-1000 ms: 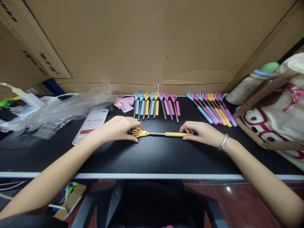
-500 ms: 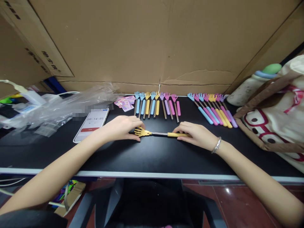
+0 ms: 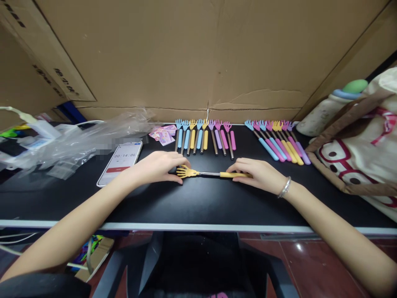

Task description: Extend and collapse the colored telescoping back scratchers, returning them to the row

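A yellow back scratcher (image 3: 211,174) with a hand-shaped head, a metal rod and a yellow grip lies level over the black desk, head to the left. My right hand (image 3: 259,176) is closed on its grip. Around the tips of its yellow head (image 3: 187,171), my left hand (image 3: 161,167) has thumb and fingers apart; whether they touch it I cannot tell. Behind are back scratchers in blue, yellow, purple and pink, a middle row (image 3: 200,140) with rods beside their grips and a right-hand row (image 3: 281,145) with the grips on the rods.
Left of my left hand a phone (image 3: 119,163) shows a running timer. Clear plastic bags (image 3: 83,140) and small printed cards (image 3: 163,135) lie further back. A cloth bag (image 3: 350,157) and a bottle (image 3: 325,111) stand at the right. Cardboard (image 3: 186,54) walls the desk's rear.
The yellow back scratcher and my right hand have shifted very slightly right. My left hand has stayed nearly still.
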{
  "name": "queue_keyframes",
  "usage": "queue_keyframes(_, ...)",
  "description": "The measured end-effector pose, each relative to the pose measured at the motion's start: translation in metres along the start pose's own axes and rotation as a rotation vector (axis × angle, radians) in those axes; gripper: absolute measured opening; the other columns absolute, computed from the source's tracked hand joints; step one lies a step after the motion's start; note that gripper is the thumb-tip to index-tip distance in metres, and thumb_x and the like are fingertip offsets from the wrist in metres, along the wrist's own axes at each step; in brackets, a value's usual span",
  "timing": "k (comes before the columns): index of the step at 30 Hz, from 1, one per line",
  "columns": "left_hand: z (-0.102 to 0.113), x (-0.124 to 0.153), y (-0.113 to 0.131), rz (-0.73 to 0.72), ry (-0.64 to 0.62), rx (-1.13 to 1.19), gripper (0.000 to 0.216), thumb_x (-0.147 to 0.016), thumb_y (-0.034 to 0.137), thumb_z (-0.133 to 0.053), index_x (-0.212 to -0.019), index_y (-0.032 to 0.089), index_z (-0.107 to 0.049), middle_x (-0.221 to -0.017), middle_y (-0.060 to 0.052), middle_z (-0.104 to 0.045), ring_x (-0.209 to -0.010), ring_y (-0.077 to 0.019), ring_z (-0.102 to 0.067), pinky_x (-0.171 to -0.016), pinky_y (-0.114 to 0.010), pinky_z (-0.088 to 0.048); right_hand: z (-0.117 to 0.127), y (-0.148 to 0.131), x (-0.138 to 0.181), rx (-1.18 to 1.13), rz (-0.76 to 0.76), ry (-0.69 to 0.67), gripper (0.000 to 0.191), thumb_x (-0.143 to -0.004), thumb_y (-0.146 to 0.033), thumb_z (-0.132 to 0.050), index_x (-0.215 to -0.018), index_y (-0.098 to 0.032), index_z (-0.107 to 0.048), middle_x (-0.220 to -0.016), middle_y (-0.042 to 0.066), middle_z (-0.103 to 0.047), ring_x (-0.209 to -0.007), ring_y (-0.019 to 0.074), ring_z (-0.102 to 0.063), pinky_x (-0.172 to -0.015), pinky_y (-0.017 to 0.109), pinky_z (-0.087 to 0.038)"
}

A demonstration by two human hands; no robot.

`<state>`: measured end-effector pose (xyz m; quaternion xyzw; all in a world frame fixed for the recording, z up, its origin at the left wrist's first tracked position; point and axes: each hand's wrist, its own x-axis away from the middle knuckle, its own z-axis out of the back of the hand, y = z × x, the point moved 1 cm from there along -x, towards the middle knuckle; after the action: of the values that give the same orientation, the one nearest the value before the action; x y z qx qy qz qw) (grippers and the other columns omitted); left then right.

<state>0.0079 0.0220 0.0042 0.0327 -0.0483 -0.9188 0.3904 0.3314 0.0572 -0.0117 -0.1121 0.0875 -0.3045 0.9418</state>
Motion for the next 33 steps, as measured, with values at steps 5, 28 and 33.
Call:
queue_keyframes(5,0.000,0.001,-0.001,-0.014,0.004,-0.018,0.035,-0.091,0.045,-0.063,-0.119,0.023,-0.060,-0.111,-0.002,-0.066,-0.101,-0.0189,-0.063,-0.082,-0.026,-0.043,0.000,0.002,0.001,0.015,0.001,-0.002,0.032,-0.096,-0.046,-0.048,-0.108,-0.025,-0.068,-0.091,0.005,-0.066,-0.076,0.0161,-0.059,-0.066,0.026,-0.040)
queue_keyframes(28,-0.001,0.001,-0.001,0.057,-0.016,-0.136,0.033,-0.095,0.041,-0.057,-0.122,0.022,-0.060,-0.119,-0.006,-0.064,-0.103,-0.0213,-0.064,-0.082,-0.028,-0.047,0.015,0.008,0.005,0.081,-0.041,0.193,0.025,-0.096,-0.042,-0.047,-0.094,-0.022,-0.060,-0.092,0.006,-0.063,-0.075,0.0156,-0.059,-0.065,0.027,-0.041)
queue_keyframes(33,-0.002,0.001,-0.001,0.049,-0.031,-0.121,0.030,-0.097,0.035,-0.053,-0.123,0.024,-0.060,-0.122,-0.005,-0.064,-0.105,-0.0201,-0.064,-0.086,-0.027,-0.048,0.030,0.024,0.008,0.056,-0.170,0.361,0.028,-0.092,-0.047,-0.050,-0.091,-0.020,-0.058,-0.079,0.004,-0.061,-0.058,0.0135,-0.052,-0.057,0.028,-0.039)
